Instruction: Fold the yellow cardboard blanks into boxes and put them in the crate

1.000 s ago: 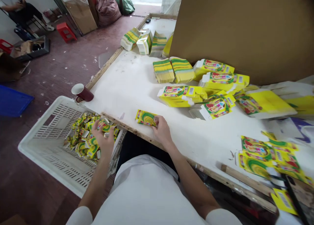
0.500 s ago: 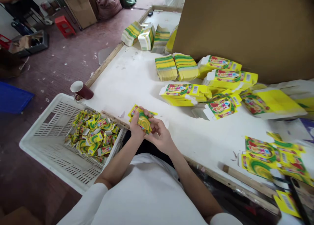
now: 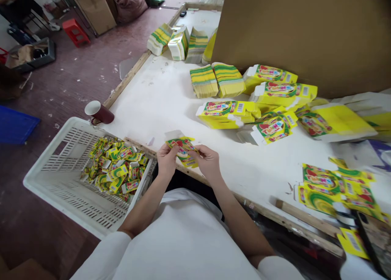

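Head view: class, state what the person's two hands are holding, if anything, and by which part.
Both hands hold one small yellow-green carton: the left hand pinches its left end, the right hand its right end.

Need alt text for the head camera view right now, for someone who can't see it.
Both bare hands, left hand and right hand, grip a small yellow-green printed carton over the white table's edge. A white slatted plastic crate of similar cartons sits to the left.

Likely packing workshop: carton stacks (image 3: 203, 81), crate (image 3: 45, 178), worktable (image 3: 159, 97).
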Available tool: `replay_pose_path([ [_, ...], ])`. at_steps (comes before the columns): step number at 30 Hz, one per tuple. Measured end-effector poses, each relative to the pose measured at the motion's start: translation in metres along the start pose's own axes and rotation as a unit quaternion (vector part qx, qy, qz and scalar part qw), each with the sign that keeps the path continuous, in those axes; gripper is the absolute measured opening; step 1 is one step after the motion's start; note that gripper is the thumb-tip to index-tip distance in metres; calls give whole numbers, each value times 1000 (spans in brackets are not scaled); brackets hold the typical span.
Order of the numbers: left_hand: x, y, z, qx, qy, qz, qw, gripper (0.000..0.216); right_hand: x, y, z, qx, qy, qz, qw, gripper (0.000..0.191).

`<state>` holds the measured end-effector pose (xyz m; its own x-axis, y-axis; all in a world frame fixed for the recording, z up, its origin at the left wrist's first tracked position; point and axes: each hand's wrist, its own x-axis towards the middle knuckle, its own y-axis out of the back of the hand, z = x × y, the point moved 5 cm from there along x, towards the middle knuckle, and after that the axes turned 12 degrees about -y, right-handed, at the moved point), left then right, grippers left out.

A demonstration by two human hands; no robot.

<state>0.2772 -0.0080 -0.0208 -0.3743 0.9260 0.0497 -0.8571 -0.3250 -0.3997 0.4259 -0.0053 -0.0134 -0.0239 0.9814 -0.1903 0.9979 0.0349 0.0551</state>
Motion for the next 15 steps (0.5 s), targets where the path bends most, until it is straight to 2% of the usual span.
replay_pose_path([
  [2, 2, 6, 8, 33, -17, -13, 999, 36, 1, 7, -3, -27, 38, 19, 999, 16],
  [5, 7, 13, 44, 115, -113, -57, 985, 50, 0, 17, -11, -146, 114, 70, 980, 17],
  [7, 10, 9, 69, 193, -181, -136, 955, 68, -3, 18, -16, -247, 144, 81, 955, 24],
  [9, 10, -1, 80, 285, -207, -241, 905, 91, -7, 12, -18, -314, 168, 52, 933, 31],
  [11, 9, -10, 71, 356, -182, -335, 853, 107, -15, 3, -22, -335, 197, 6, 921, 32],
  [12, 8, -13, 62, 378, -155, -372, 833, 106, -19, 1, -23, -332, 207, -3, 920, 30],
  [14, 5, -13, 43, 407, -102, -409, 810, 92, -23, 5, -26, -300, 208, 32, 930, 27],
  [15, 4, -12, 34, 419, -86, -410, 805, 85, -24, 9, -26, -271, 198, 67, 940, 36],
])
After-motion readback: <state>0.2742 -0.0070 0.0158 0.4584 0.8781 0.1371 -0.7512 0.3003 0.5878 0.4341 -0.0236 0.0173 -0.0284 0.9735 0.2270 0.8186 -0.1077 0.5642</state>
